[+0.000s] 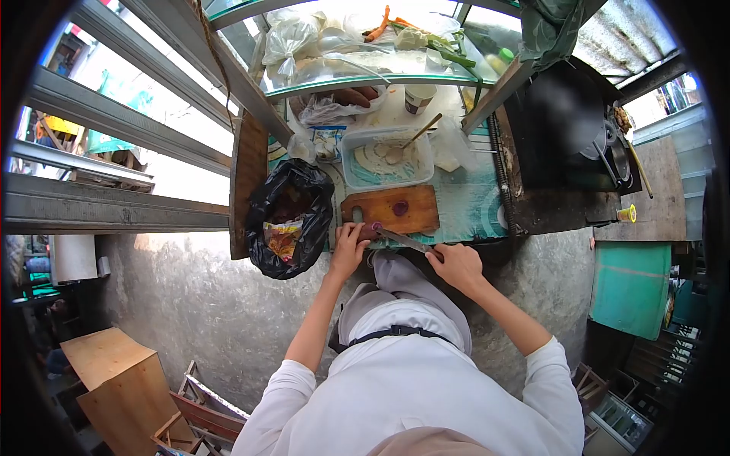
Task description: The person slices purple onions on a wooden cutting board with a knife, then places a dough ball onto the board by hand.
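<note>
My left hand (348, 249) grips a purple sweet potato (370, 231) at the near left edge of the wooden cutting board (420, 207). Its cut end shows deep purple. In my right hand (457, 264) is the handle of a knife (407, 240), its blade pointing left and touching or almost touching the sweet potato. On the board lies a round purple piece (400, 207). Left of my left hand, a black plastic bag (323, 194) stands open with a coloured wrapper (283, 237) inside.
Behind the board sits a clear plastic tub (351, 169) with pale batter and a wooden-handled spoon (418, 137). A paper cup (419, 99) stands farther back. Above is a glass shelf (342, 85) with bags and vegetables. A dark stove area (559, 182) is at right.
</note>
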`<state>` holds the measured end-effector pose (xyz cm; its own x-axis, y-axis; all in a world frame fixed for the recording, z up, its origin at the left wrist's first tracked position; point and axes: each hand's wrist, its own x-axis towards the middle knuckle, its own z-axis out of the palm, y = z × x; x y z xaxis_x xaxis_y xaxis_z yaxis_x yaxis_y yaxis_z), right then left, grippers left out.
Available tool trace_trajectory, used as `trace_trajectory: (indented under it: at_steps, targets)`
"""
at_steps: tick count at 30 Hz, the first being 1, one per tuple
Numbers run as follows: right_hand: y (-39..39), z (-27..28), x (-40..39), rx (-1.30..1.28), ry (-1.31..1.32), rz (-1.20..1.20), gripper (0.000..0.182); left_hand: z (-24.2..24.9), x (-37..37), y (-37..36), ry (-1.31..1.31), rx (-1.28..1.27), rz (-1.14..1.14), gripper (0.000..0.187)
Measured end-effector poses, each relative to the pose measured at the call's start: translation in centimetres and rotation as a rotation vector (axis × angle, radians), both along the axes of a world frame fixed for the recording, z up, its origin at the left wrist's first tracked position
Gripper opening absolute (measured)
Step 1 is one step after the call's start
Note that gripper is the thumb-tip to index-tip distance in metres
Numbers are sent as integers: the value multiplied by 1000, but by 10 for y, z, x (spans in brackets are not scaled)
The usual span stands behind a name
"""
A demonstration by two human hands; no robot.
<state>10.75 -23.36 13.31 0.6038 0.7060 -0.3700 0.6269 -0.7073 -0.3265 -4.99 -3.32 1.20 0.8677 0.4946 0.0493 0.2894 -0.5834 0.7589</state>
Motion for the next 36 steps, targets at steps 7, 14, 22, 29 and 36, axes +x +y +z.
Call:
trace_trajectory:
  at_steps: [7, 14, 22, 29, 36]
  targets:
    - [-17, -26, -18, 105, 28, -147, 33, -2, 1, -4, 26, -17, 42, 42]
    - [-21, -32, -23, 142, 69, -211, 33, 0, 1, -6, 25, 0, 49, 42]
    - [-25, -40, -25, 118, 263, -387, 38, 0, 4, -8, 68, 0, 86, 43]
    - [-24, -28, -24, 97, 226, -366, 38, 2, 5, -8, 45, 0, 75, 41]
    - [-18, -23, -26, 112, 116, -320, 36, 1, 2, -8, 2, 5, 64, 41]
